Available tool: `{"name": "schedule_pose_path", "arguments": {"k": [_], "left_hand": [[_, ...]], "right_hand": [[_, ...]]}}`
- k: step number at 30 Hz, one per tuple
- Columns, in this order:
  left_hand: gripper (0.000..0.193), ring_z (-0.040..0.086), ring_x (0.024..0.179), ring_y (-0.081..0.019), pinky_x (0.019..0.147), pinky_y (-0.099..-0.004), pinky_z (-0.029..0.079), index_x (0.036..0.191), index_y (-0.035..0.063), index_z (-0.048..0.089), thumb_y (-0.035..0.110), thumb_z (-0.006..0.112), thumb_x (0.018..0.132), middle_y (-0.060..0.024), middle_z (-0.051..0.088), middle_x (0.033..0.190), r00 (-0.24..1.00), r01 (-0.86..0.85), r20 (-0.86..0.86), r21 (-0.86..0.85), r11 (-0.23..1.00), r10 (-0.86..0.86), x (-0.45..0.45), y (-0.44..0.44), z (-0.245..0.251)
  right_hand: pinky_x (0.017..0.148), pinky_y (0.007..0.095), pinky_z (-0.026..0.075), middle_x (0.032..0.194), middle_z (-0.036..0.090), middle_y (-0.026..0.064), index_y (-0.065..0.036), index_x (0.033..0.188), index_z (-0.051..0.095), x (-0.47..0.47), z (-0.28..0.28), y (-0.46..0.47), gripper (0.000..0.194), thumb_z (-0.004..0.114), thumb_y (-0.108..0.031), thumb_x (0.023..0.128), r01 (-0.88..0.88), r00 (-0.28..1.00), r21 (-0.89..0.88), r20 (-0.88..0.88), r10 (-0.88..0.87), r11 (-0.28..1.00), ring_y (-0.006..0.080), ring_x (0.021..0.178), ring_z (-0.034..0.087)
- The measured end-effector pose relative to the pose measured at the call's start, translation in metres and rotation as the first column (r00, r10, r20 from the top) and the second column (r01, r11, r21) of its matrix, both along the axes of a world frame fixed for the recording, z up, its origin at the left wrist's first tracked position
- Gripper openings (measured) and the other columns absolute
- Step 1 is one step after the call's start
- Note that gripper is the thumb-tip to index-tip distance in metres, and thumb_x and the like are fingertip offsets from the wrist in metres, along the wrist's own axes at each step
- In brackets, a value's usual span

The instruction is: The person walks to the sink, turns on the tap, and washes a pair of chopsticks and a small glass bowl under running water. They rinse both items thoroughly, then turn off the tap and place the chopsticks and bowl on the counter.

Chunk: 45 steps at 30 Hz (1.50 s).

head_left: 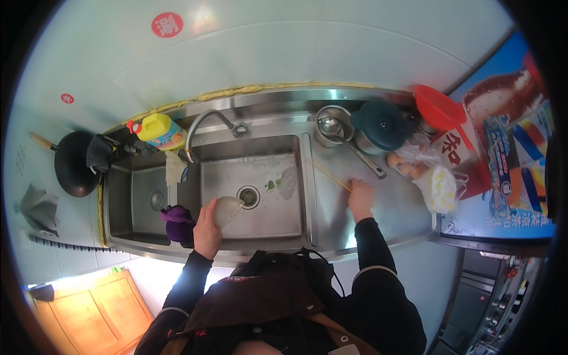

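Note:
My left hand (207, 230) grips a pale bowl (228, 210) by its side. The bowl is tipped over the large basin (248, 226) of a stainless steel sink, close to the drain (248, 196). Wet patches and green scraps (271, 183) lie on the basin floor. Over the steel drainboard on the right, my right hand (361, 199) has its fingers closed on thin wooden chopsticks (332, 175), which point left toward the basin's edge. Whether they touch the steel, I cannot tell.
A curved faucet (202, 120) arches beside the basin. Purple cloth (178, 224) and a pale cloth (176, 167) hang on the divider. Behind stands a yellow detergent jug (162, 132). A steel pot with a ladle (361, 155), a dark-lidded pot (382, 126) and plastic bags (435, 186) occupy the drainboard.

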<state>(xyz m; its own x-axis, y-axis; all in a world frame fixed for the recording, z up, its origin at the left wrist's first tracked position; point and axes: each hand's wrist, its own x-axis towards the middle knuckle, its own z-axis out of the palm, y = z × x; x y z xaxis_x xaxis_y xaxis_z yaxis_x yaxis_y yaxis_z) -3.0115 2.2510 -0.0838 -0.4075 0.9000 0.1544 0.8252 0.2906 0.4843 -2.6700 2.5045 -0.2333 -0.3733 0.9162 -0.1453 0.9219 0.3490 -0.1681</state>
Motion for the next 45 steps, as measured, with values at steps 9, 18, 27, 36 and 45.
{"name": "schedule_pose_path", "arguments": {"k": [9, 18, 27, 36, 45], "left_hand": [[0.056, 0.052, 0.109, -0.0328, 0.091, -0.0368, 0.041, 0.125, 0.0001, 0.042, -0.015, 0.039, 0.072, -0.0177, 0.052, 0.117, 0.996, 0.04, -0.084, 0.596, 0.802, 0.012, -0.011, 0.01, 0.098], [0.056, 0.055, 0.097, -0.032, 0.073, -0.0404, 0.05, 0.126, 0.0167, 0.044, -0.004, 0.046, 0.074, -0.0114, 0.051, 0.111, 0.985, 0.149, -0.03, -0.328, 0.933, -0.168, -0.065, -0.026, -0.024], [0.052, 0.045, 0.113, -0.034, 0.097, -0.0364, 0.035, 0.123, -0.0002, 0.045, -0.012, 0.04, 0.073, -0.0199, 0.048, 0.121, 0.982, 0.11, 0.054, 0.622, 0.775, -0.183, -0.085, -0.02, -0.008], [0.05, 0.049, 0.109, -0.0335, 0.091, -0.0382, 0.041, 0.12, 0.0109, 0.05, -0.005, 0.046, 0.073, -0.0165, 0.05, 0.117, 0.872, 0.452, 0.13, 0.155, 0.878, -0.472, -0.068, 0.009, -0.087], [0.043, 0.046, 0.113, -0.0221, 0.094, -0.0337, 0.037, 0.125, 0.0068, 0.044, -0.003, 0.038, 0.084, -0.0122, 0.048, 0.121, 0.679, 0.623, -0.176, -0.376, 0.686, -0.713, 0.014, 0.061, -0.108]], "right_hand": [[0.071, 0.0454, 0.047, 0.095, 0.051, 0.0175, -0.006, 0.097, 0.047, -0.048, 0.019, -0.08, 0.015, 0.048, -0.011, 0.083, 0.07, 0.966, -0.12, -0.239, -0.098, 0.99, 0.0388, 0.085, 0.056], [0.07, 0.0468, 0.047, 0.088, 0.062, 0.0188, -0.007, 0.095, 0.056, -0.112, 0.066, -0.148, 0.022, 0.045, -0.024, 0.088, -0.045, 0.997, -0.435, 0.038, 0.068, 0.899, 0.0387, 0.083, 0.058], [0.066, 0.0472, 0.045, 0.085, 0.06, 0.0189, -0.008, 0.102, 0.053, -0.11, 0.184, -0.171, 0.021, 0.047, -0.023, 0.089, 0.218, 0.56, -0.018, -0.817, -0.14, 0.976, 0.0411, 0.08, 0.055], [0.053, 0.0462, 0.046, 0.07, 0.059, 0.0156, -0.005, 0.088, 0.051, -0.031, 0.11, -0.259, 0.015, 0.045, -0.019, 0.086, 0.299, 0.864, 0.026, -0.433, -0.259, 0.954, 0.0361, 0.067, 0.06], [0.063, 0.047, 0.046, 0.073, 0.061, 0.0164, -0.006, 0.089, 0.055, 0.126, 0.104, -0.336, 0.024, 0.047, -0.029, 0.088, 0.524, 0.792, -0.173, -0.261, -0.551, 0.834, 0.037, 0.07, 0.059]]}}
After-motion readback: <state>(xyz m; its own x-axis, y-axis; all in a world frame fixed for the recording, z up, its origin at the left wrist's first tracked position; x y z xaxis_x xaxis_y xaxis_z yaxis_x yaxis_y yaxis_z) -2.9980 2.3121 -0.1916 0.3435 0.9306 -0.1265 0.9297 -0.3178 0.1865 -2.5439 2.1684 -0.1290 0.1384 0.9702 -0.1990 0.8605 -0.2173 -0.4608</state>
